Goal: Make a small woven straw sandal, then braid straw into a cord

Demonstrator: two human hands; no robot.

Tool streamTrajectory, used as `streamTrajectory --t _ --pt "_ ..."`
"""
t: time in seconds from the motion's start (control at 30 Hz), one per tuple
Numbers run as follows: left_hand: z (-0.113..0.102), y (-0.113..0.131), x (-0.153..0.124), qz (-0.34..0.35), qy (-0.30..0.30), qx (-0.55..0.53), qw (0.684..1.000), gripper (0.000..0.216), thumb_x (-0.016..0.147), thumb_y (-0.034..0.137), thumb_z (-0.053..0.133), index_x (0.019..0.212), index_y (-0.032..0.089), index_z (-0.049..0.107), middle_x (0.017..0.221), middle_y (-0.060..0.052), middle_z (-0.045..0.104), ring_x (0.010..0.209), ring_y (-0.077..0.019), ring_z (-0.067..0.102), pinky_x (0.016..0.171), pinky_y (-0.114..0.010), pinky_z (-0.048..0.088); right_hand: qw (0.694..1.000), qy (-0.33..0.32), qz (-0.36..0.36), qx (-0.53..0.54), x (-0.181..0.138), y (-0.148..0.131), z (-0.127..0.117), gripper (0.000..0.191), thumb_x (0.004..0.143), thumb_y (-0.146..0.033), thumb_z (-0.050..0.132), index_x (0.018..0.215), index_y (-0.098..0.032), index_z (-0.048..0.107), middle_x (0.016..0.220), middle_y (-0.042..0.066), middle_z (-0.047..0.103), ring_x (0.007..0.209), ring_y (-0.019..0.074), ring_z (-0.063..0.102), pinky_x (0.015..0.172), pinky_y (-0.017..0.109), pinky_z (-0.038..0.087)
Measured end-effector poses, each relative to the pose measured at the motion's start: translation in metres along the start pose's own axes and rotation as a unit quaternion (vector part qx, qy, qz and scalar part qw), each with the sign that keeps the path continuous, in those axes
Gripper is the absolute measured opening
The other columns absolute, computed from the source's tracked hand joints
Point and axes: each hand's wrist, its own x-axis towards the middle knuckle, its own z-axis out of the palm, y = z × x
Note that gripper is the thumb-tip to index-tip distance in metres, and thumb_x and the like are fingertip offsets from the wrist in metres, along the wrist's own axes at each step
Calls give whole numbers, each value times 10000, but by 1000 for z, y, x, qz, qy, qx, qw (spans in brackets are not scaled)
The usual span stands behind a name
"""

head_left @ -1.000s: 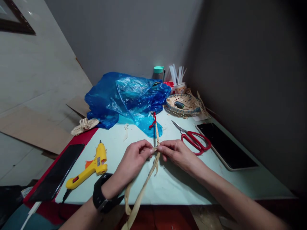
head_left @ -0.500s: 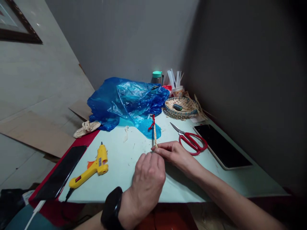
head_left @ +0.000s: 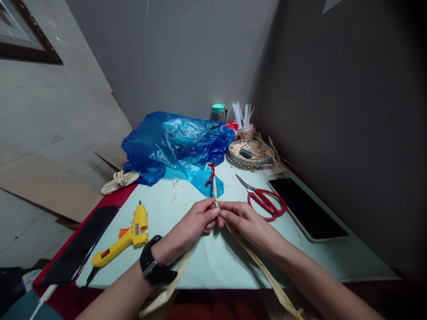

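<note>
A thin braid of pale dried leaf strips point(head_left: 215, 189) runs up the pale green table point(head_left: 327, 258), tied at its far end with a red thread point(head_left: 211, 172). My left hand point(head_left: 195, 222) and my right hand point(head_left: 245, 222) meet at the braid's near end, both pinching it with closed fingers. One loose strip point(head_left: 173, 282) trails back under my left wrist, which wears a black watch. Another loose strip point(head_left: 263, 271) trails toward me under my right forearm.
Red-handled scissors point(head_left: 265, 200) and a dark tablet point(head_left: 308, 206) lie to the right. A yellow glue gun point(head_left: 125, 238) and a black phone point(head_left: 80, 244) lie to the left. A crumpled blue plastic bag point(head_left: 176, 144), a woven basket point(head_left: 251, 151) and a cup of sticks point(head_left: 245, 122) stand behind.
My left hand, which had swung over in front of the braid half a second ago, is back at the left side, pinching beside my right. The loose strips now spread apart toward me.
</note>
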Motion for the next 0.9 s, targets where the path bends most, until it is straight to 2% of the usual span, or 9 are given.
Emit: streamTrajectory --t 0.13,0.23,0.3,0.43,0.53,0.6,0.73,0.8,0.9 --pt "4 2 0 -18 7 24 1000 185 869 346 526 856 161 524 657 11 535 503 -60 344 460 -194 207 998 -1 -3 -57 -3 3 0 247 927 -254 428 738 -160 556 790 38 627 773 159 573 721 255 418" --pt "4 3 -4 -42 20 7 999 187 864 332 517 936 160 528 618 17 537 477 -59 324 436 -190 180 996 37 23 -81 -8 6 3 129 946 -275 425 937 -176 507 765 18 637 775 164 602 733 275 428" --pt "4 0 -5 -50 38 -6 998 172 846 314 537 908 154 536 592 27 520 460 -51 310 425 -186 171 992 56 30 -107 -13 6 5 123 957 -292 420 1024 -192 438 735 -4 641 756 164 610 725 283 427" --pt "2 -6 -4 -56 63 -12 996 182 793 296 611 738 149 519 590 35 507 431 -26 310 405 -176 174 982 60 15 -178 -19 6 7 95 971 -298 401 977 -206 423 727 -11 653 752 167 605 736 295 410" --pt "2 -8 -3 -63 64 -23 996 196 778 288 638 727 149 509 601 24 546 405 -11 279 384 -164 148 971 79 23 -225 -20 5 7 98 968 -284 398 947 -210 458 749 -8 660 747 170 595 716 293 391" --pt "2 -8 -3 -61 69 -25 995 195 781 289 641 739 144 517 623 10 573 399 -8 304 375 -147 194 964 91 36 -248 -21 4 7 125 965 -275 391 908 -208 480 743 -6 654 700 167 581 661 284 371" --pt "2 -8 -2 -61 63 -26 996 172 797 286 626 773 136 544 675 -15 599 455 -57 501 439 -185 432 945 121 54 -300 -21 1 7 190 947 -302 410 837 -197 526 660 -7 593 594 158 498 568 278 299" --pt "-1 -8 -2 -72 54 -48 995 156 794 263 631 795 132 547 695 -19 602 446 -43 482 384 -145 373 948 128 50 -288 -21 0 5 210 936 -314 429 815 -191 548 626 -15 560 573 147 463 553 273 283" --pt "-4 -6 -2 -98 35 -106 989 152 779 217 655 814 128 537 693 4 576 386 17 292 322 -106 153 970 119 53 -206 -19 1 1 242 917 -337 459 760 -182 560 583 -25 515 546 126 430 524 256 277"
